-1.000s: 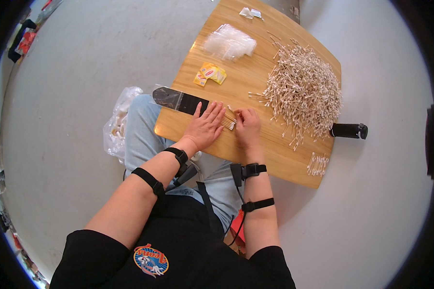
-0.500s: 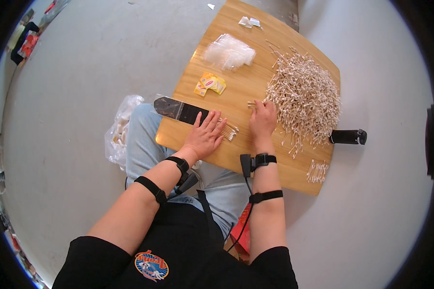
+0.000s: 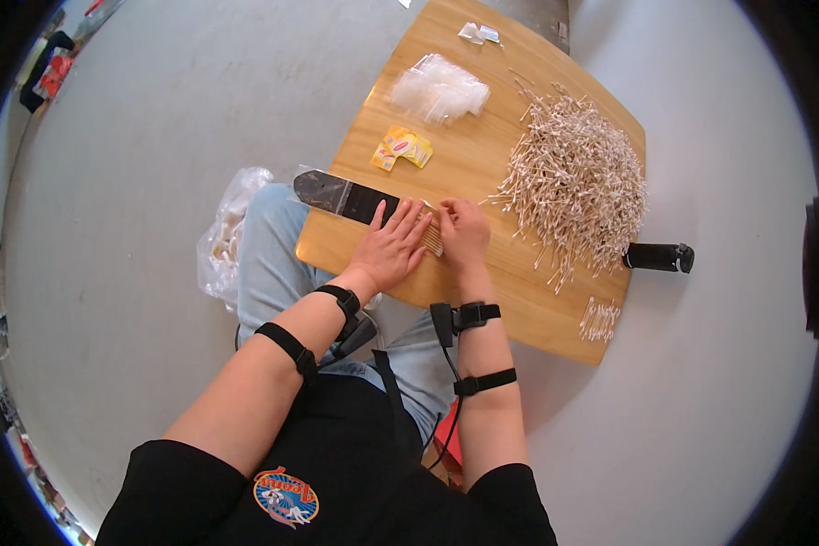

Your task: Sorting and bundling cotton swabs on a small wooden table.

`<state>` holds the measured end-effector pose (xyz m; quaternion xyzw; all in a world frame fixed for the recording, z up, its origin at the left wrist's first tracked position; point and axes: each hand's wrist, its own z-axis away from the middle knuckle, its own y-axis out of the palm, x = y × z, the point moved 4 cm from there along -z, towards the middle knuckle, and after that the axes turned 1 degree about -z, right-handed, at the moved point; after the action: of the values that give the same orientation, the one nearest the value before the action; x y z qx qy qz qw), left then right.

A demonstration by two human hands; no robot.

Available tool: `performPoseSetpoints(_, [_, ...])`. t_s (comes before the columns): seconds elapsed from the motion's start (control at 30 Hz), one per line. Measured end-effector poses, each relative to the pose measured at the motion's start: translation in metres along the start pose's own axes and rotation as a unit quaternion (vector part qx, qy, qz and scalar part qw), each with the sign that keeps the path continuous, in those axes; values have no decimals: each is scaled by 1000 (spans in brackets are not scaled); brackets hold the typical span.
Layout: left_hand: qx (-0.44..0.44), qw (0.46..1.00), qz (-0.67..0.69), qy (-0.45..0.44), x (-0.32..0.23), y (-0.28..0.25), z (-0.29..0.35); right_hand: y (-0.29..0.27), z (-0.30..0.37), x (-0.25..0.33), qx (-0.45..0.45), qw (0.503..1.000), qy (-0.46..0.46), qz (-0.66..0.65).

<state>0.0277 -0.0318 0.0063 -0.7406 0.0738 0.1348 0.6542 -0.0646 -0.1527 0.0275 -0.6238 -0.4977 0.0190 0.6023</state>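
Note:
My left hand (image 3: pixel 393 246) lies flat with fingers apart, over the end of a long black flat strip (image 3: pixel 359 200) with a rounded end and clear plastic around it. A row of cotton swabs (image 3: pixel 434 238) shows beside its fingertips, partly under them. My right hand (image 3: pixel 465 229) is closed in a pinch at the right side of this row, on cotton swabs that its fingers mostly hide. To its right lies a big heap of loose cotton swabs (image 3: pixel 578 182).
Clear plastic bags (image 3: pixel 441 88), yellow printed cards (image 3: pixel 402 148) and white scraps (image 3: pixel 479 34) lie farther back on the wooden table (image 3: pixel 500 291). A black cylinder (image 3: pixel 660 257) stands past the right edge. Several swabs (image 3: pixel 599 319) lie apart at the near right corner. A filled plastic bag (image 3: pixel 232 241) is beside my left leg.
My right hand has moved left from beside the heap to the swab row, carrying cotton swabs. My left hand has stayed on the strip.

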Motion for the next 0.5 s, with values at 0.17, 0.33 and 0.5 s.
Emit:
performPoseSetpoints(0.17, [-21,1000,-2,0,2,4,0,-15,9,-16,-5,998,60,-8])
performPoseSetpoints(0.33, [-20,1000,-1,0,0,6,0,-12,5,-18,-30,998,55,7])
performPoseSetpoints(0.5, [-2,1000,-8,-2,-2,4,0,-7,5,-7,-40,998,40,3])
